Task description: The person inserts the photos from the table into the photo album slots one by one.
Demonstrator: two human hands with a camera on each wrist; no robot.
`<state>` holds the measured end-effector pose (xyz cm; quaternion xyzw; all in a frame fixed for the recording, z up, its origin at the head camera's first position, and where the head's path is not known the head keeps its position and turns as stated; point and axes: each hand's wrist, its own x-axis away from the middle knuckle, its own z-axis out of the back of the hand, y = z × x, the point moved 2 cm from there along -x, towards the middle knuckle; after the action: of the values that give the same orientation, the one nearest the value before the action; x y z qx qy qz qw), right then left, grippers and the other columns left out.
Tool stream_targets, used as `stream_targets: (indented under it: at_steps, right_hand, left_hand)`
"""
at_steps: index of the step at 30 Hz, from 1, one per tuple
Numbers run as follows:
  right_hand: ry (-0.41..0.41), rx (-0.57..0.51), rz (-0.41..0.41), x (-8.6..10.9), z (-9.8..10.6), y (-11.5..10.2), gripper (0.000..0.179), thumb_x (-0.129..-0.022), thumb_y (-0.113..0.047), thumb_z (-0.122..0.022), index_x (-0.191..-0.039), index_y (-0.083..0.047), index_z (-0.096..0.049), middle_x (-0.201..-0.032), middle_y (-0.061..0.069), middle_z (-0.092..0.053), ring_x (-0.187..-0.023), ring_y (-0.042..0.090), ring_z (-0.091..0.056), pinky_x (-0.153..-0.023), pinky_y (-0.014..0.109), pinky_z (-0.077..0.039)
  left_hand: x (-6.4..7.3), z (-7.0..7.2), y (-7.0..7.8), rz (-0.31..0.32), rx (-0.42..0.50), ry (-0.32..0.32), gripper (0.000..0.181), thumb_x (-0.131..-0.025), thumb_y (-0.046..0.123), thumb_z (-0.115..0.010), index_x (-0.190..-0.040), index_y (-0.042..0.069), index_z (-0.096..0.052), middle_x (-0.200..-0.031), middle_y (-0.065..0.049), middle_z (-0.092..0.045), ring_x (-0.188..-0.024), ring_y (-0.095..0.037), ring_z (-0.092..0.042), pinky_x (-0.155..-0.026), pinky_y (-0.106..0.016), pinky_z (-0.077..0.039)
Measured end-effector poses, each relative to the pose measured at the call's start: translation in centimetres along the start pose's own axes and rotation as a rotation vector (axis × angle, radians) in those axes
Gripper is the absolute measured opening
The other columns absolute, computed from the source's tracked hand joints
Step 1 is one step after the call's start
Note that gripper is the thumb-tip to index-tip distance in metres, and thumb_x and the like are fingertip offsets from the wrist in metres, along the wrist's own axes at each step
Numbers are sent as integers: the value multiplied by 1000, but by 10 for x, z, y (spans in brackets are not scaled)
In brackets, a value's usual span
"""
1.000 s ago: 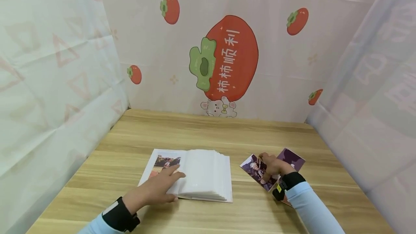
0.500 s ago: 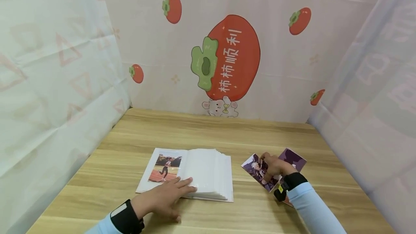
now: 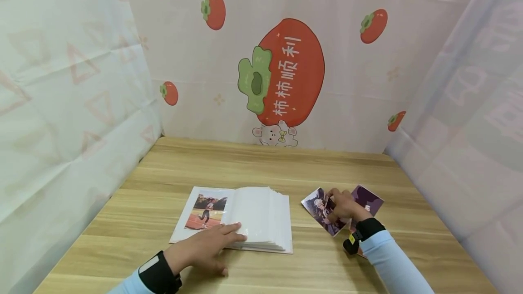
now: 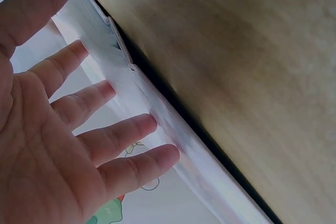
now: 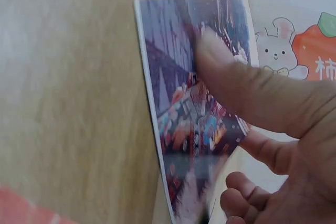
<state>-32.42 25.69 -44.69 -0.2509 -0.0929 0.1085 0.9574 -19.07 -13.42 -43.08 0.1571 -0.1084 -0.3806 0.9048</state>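
A white photo album [image 3: 251, 212] lies open on the table, a photo of a running person [image 3: 206, 212] in its left page. My left hand [image 3: 204, 245] rests with spread fingers at the album's lower edge, near the spine. In the left wrist view its straight fingers [image 4: 128, 132] extend over the pages. To the right, my right hand [image 3: 345, 205] pinches a dark purple photo [image 3: 316, 204] of a light-haired figure. The right wrist view shows the thumb [image 5: 236, 85] on the photo's face; other fingers are partly hidden behind it. Another purple photo [image 3: 369, 198] lies beside that hand.
Part of a reddish print [image 3: 360, 252] shows under the right wrist. The wooden table [image 3: 229, 162] is bordered by a back curtain [image 3: 343, 121] with printed persimmons and by curtains on both sides. Both wrists wear black straps [image 3: 369, 226].
My left hand has drawn back from the left page toward the album's lower edge, uncovering the runner photo. The photo in my right hand has risen slightly; the right arm is nearly still.
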Motion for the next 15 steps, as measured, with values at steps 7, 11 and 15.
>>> stream_targets:
  at_steps: [7,11,15]
  right_hand:
    - [117,-146,133,-5,-3,0,28,-77,1,-69,-97,4,-49,-80,11,-56,-70,22,-52,-61,34,-43]
    - [138,-257,152,-6,-1,0,16,-83,7,-59,-96,8,-51,-76,9,-53,-67,18,-49,-58,31,-41]
    - [113,-345,125,-7,1,0,15,-86,8,-55,-100,9,-51,-76,11,-54,-66,19,-49,-56,30,-41]
  left_hand:
    - [-1,-2,0,11,-3,9,68,-72,30,-77,-134,23,-49,-144,-9,-36,-125,-29,-39,-94,-45,-38]
    - [-1,-2,0,24,2,8,67,-73,30,-76,-134,23,-49,-144,-8,-36,-126,-29,-38,-95,-46,-37]
    - [-1,-1,-1,24,0,14,66,-73,29,-76,-133,24,-50,-144,-9,-36,-126,-28,-39,-94,-46,-38]
